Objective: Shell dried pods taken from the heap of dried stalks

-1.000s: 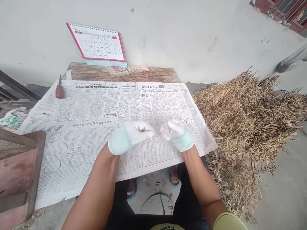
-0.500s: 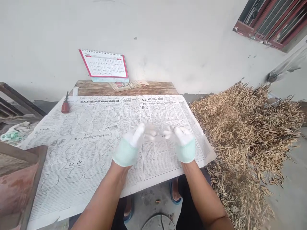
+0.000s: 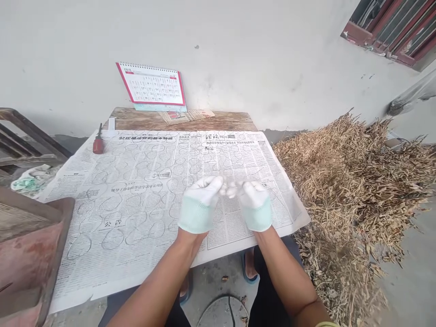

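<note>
Above the newspaper (image 3: 218, 245) my left hand (image 3: 201, 200) and my right hand (image 3: 256, 202) face each other, both in white work gloves with pale green cuffs. The left fingers are pinched together. Those of the right are curled closed too, their tips close to the left ones. Something thin and faint seems to span the small gap, too fine and blurred to name. Many thin, dark, rounded outlines cover the sheet below; I cannot tell whether they are drawn or lie on it.
A screwdriver with a red handle (image 3: 98, 145) lies at the sheet's far left. A desk calendar (image 3: 153, 86) stands at the back of the wooden table (image 3: 235, 120). Dry plant stalks (image 3: 347, 181) are heaped on the right. A wooden chair (image 3: 64, 227) stands close at left.
My left hand has moved right toward my right hand, its fingers now pinched. The right fingers have curled in, and the gap between the hands is narrower. The view has shifted slightly.
</note>
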Available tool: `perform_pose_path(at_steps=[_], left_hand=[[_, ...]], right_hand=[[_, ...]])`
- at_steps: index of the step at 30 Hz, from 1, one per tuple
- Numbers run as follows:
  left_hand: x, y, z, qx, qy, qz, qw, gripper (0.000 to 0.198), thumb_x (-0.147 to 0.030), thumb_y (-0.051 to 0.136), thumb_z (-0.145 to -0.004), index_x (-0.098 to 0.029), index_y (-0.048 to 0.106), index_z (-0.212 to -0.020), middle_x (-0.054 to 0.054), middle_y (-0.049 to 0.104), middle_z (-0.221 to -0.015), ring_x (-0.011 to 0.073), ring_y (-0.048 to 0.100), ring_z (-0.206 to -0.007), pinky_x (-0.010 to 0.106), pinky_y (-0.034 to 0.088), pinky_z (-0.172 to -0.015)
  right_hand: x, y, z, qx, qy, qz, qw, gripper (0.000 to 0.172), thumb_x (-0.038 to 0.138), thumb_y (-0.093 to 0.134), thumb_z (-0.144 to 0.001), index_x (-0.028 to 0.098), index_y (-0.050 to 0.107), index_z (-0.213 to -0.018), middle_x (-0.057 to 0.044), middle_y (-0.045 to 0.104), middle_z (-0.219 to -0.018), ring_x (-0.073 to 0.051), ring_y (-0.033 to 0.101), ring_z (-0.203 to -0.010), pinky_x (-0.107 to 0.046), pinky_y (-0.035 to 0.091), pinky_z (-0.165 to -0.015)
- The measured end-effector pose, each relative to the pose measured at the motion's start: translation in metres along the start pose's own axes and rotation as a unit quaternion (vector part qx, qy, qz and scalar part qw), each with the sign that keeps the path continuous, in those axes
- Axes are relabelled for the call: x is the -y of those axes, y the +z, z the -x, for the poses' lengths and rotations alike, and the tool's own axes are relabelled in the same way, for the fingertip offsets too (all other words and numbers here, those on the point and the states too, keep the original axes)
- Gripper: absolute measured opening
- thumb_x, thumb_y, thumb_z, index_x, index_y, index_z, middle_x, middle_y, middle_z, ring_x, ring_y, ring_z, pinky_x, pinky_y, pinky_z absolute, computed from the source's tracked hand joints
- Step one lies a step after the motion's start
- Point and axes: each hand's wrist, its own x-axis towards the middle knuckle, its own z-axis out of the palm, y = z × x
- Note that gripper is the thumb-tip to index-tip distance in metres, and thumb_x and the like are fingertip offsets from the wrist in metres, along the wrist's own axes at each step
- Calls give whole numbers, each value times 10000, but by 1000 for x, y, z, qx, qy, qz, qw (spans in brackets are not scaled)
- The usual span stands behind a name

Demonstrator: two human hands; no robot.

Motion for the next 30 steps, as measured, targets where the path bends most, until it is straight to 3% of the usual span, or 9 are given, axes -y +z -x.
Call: perform_pose_path(at_steps=[6, 16, 21, 26, 30], left_hand=[[-4, -11, -5, 46, -2, -55, 997, 351, -452, 725, -898, -200, 644, -667, 59, 741, -807, 234, 705, -885, 403, 546, -888], [-4, -26, -12, 85, -31, -61, 994, 303, -440, 792, -869, -176, 744, -728, 97, 803, -850, 261, 744, -920, 414, 566, -924], [-7, -29, -16, 134, -30, -63, 988, 341, -485, 798, -856, -181, 743, -710, 107, 799, -796, 284, 760, -868, 419, 596, -825], [-7, -31, -13, 141, -19, -116, 983, 361, -468, 749, -908, -180, 725, -690, 106, 800, -805, 251, 750, -816, 371, 578, -770], [-5, -33, -16, 158, -28, -108, 981, 385, -486, 772, -876, -184, 697, -649, 109, 793, -775, 246, 744, -753, 371, 584, -723]], right_hand=[[-3, -11, -6, 62, 33, -28, 997, 360, 622, 757, -883, 267, 787, -824, -30, 736, -711, -284, 754, -946, -508, 595, -901], [-4, -20, -9, 98, 38, -11, 994, 381, 629, 739, -895, 270, 779, -775, -44, 747, -764, -278, 738, -927, -494, 584, -874], [-6, -23, -9, 95, 37, 1, 995, 382, 623, 764, -867, 249, 753, -789, -45, 737, -761, -259, 726, -840, -459, 587, -807], [-3, -23, -11, 118, 40, 1, 992, 378, 591, 757, -884, 240, 702, -756, -21, 674, -673, -227, 697, -746, -414, 582, -754], [-5, -23, -11, 121, 48, -10, 991, 451, 670, 746, -861, 251, 652, -724, -4, 626, -626, -215, 665, -675, -407, 579, -715]])
